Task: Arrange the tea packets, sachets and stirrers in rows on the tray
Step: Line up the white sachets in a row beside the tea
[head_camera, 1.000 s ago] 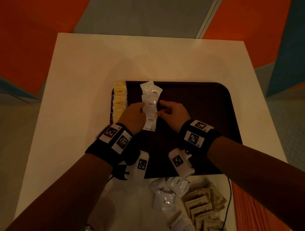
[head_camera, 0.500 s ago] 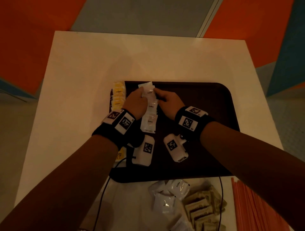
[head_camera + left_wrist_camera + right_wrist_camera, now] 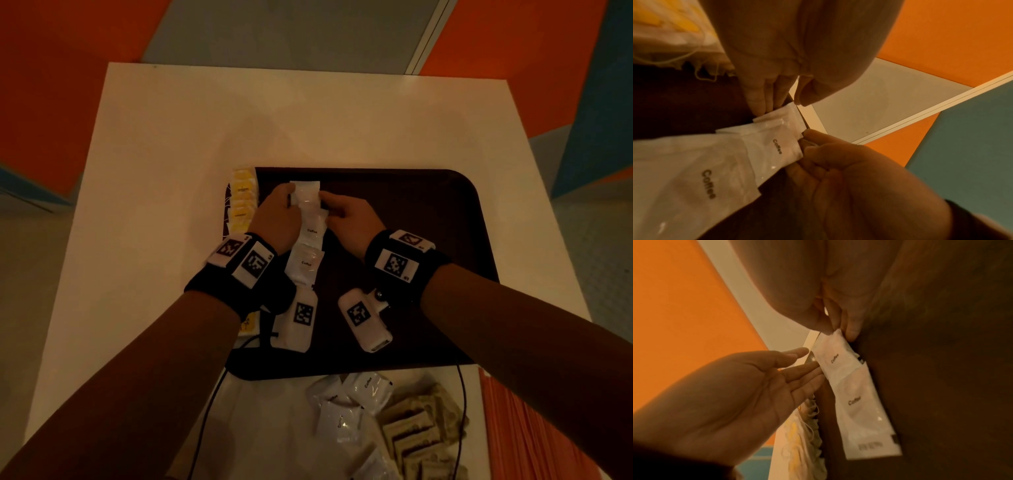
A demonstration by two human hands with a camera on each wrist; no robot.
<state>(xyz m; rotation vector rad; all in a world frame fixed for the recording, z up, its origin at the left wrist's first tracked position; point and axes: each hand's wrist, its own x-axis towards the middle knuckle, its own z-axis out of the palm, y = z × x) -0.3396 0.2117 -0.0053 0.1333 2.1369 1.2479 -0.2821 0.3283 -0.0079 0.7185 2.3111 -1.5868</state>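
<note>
A dark brown tray lies on the white table. Yellow tea packets run in a column along its left edge. Beside them, white coffee sachets overlap in a second column. Both hands are at the farthest sachet. My left hand touches its left edge with straight fingers. My right hand pinches its right far corner between thumb and finger. In the left wrist view the left hand meets the sachet from above.
Off the tray at the table's near edge lie loose white sachets, a heap of brown packets and orange stirrers at the right. The tray's right half is bare. Cables hang from both wrists.
Both hands slid away from me along the sachet column, from the middle sachet to the farthest one. That far sachet, tilted before, now lies in line with the others.
</note>
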